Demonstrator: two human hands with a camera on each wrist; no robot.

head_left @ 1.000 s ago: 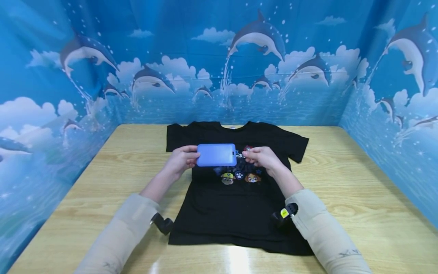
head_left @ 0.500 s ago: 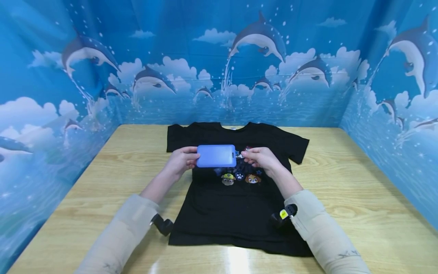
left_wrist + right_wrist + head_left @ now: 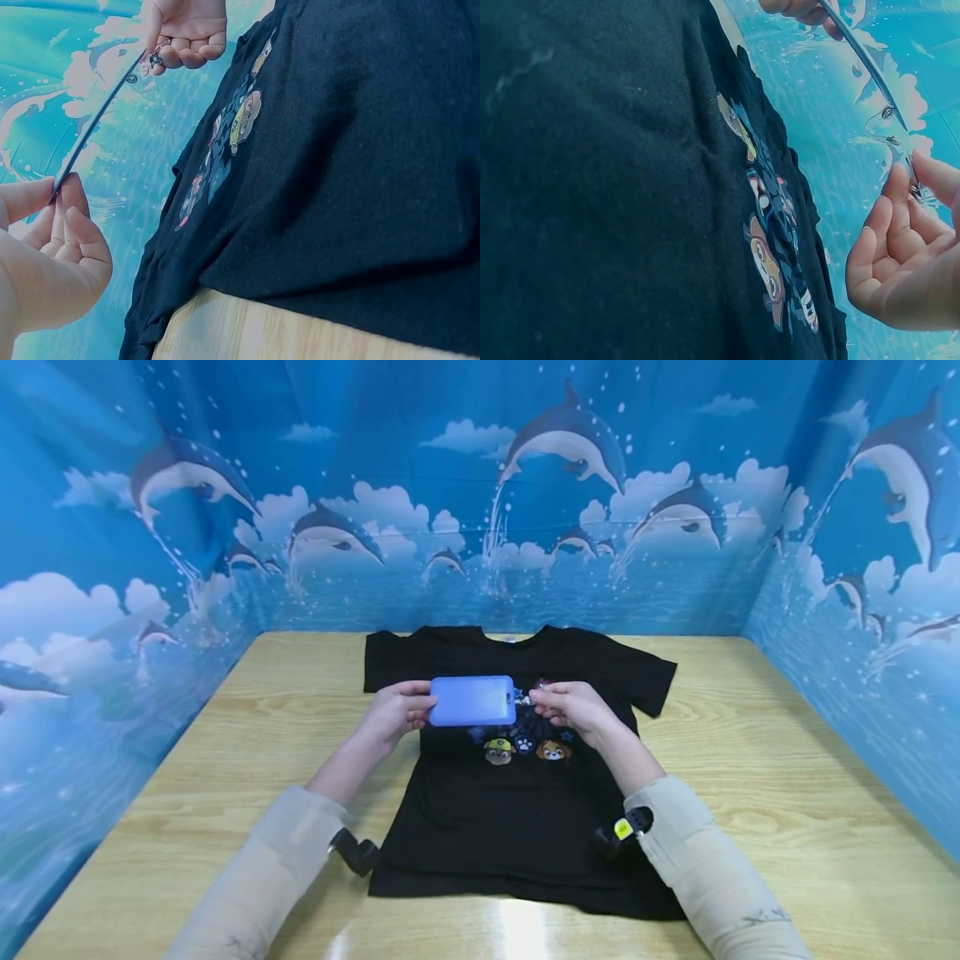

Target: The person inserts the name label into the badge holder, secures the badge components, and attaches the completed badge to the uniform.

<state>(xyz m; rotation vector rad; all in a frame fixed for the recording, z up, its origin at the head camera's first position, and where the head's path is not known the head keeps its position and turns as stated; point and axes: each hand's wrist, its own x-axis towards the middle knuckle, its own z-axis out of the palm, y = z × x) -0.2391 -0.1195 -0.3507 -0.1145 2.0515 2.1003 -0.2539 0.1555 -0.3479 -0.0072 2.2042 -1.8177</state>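
Note:
A flat, pale blue card holder point(image 3: 472, 701) with a small slot at its right end is held level above the black T-shirt point(image 3: 517, 835). My left hand point(image 3: 392, 717) pinches its left end between thumb and fingers; the left wrist view shows the holder point(image 3: 97, 124) edge-on. Just off the slotted end, my right hand point(image 3: 573, 707) pinches a small metal clasp point(image 3: 915, 190), mostly hidden by the fingertips. In the right wrist view a thin ring or wire lies between the clasp and the holder. The shirt lies face up, with cartoon dog heads printed on its chest.
A light wood-grain table point(image 3: 757, 760) lies under the shirt. Blue curtains point(image 3: 420, 477) printed with dolphins and clouds enclose the back and both sides. Black wrist cameras sit on both sleeves.

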